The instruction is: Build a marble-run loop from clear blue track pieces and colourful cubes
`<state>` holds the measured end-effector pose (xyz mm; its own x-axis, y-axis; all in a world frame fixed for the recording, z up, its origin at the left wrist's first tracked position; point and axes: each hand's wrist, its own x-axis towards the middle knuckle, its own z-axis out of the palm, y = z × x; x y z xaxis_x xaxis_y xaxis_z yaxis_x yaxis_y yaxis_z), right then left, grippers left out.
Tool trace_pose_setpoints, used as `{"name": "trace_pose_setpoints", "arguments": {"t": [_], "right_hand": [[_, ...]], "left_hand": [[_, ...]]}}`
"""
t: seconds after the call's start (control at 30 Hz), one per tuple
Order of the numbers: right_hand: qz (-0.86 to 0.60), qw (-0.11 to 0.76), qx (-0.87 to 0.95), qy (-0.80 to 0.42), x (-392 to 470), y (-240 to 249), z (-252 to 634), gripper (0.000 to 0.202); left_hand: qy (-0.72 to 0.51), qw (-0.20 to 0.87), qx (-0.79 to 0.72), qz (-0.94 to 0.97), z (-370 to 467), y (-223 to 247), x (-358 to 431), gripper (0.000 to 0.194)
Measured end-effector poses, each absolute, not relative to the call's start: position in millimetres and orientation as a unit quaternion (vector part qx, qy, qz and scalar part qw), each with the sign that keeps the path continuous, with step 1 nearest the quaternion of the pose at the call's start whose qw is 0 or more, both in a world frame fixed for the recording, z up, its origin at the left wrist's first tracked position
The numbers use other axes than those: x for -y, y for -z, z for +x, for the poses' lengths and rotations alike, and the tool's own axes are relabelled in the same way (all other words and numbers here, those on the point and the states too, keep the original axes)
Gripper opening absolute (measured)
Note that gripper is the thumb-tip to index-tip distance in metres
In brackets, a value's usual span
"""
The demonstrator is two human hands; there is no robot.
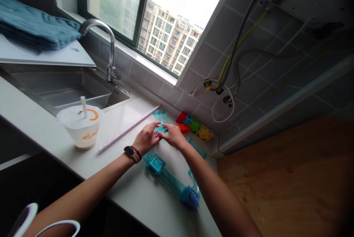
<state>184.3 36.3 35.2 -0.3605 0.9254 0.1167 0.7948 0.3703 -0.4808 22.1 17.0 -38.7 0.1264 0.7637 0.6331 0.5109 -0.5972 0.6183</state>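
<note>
Over the white counter [132, 189], my left hand [146, 138] and my right hand [173, 135] meet with fingertips pinched on a translucent teal plastic toy piece [161, 129]. My fingers cover much of it, and a small pink-red bit shows under the left fingers. Just beyond lies a clear teal chute-like piece [162, 116]. Nearer to me, a teal tube [172, 181] runs between a teal cube connector [156, 164] and a darker blue cube connector [191, 197]. Another teal strip [197, 148] rests beyond my right forearm. A red block [183, 128] sits close to my right hand.
Red, blue, green and yellow cube blocks [195, 125] stand by the tiled wall. A long pale stick [129, 129] lies left of my hands, beside a lidded drink cup [80, 125] with a straw. Farther left are the sink [52, 82], faucet [112, 56] and folded blue cloth [35, 23].
</note>
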Motion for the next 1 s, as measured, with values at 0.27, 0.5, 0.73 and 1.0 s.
{"name": "trace_pose_setpoints", "arguments": {"t": [0.27, 0.5, 0.73, 1.0], "right_hand": [[-0.536, 0.153, 0.82, -0.13, -40.9, -37.3, 172.5, 0.045], [-0.524, 0.157, 0.828, -0.123, -37.7, -32.8, 169.9, 0.043], [-0.563, 0.246, 0.772, -0.165, -62.1, -42.6, 227.4, 0.063], [-0.595, 0.362, 0.623, -0.356, -62.9, -13.6, 291.9, 0.058]], "left_hand": [[-0.503, 0.202, -0.441, 0.716, 2.1, 62.4, -20.1, 0.063], [-0.462, 0.247, -0.463, 0.715, 2.5, 73.0, -22.5, 0.058], [-0.446, 0.254, -0.48, 0.712, 2.6, 72.9, -20.2, 0.069], [-0.435, 0.261, -0.479, 0.717, 1.9, 70.3, -18.0, 0.065]]}}
